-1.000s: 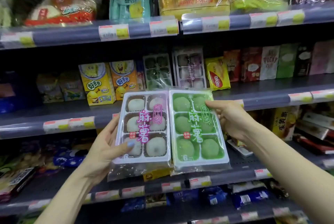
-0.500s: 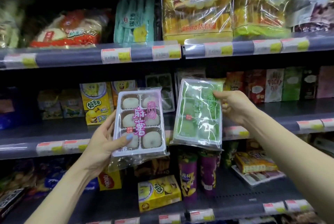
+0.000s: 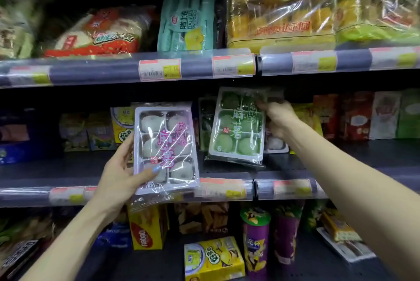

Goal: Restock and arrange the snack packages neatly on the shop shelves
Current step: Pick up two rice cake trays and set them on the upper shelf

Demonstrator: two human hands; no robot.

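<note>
My left hand point(image 3: 120, 176) grips a pink-lettered mochi tray pack point(image 3: 164, 146) by its lower left edge, holding it upright in front of the middle shelf's front rail point(image 3: 227, 187). My right hand point(image 3: 278, 119) holds a green mochi tray pack point(image 3: 237, 125) by its upper right corner; the pack stands nearly upright inside the middle shelf, its bottom edge at the shelf board. Behind it stand more mochi packs point(image 3: 275, 143), partly hidden.
Yellow boxes point(image 3: 122, 126) stand left of the mochi spot, and red, white and green boxes point(image 3: 372, 117) to the right. Bread bags point(image 3: 281, 3) fill the top shelf. On the lower shelf are a red-yellow box point(image 3: 147, 228), purple tubes point(image 3: 255, 240) and a yellow box point(image 3: 213, 258).
My right hand has carried the green pack up and deeper into the middle shelf. My left hand has raised the pink pack slightly. The view has tilted upward.
</note>
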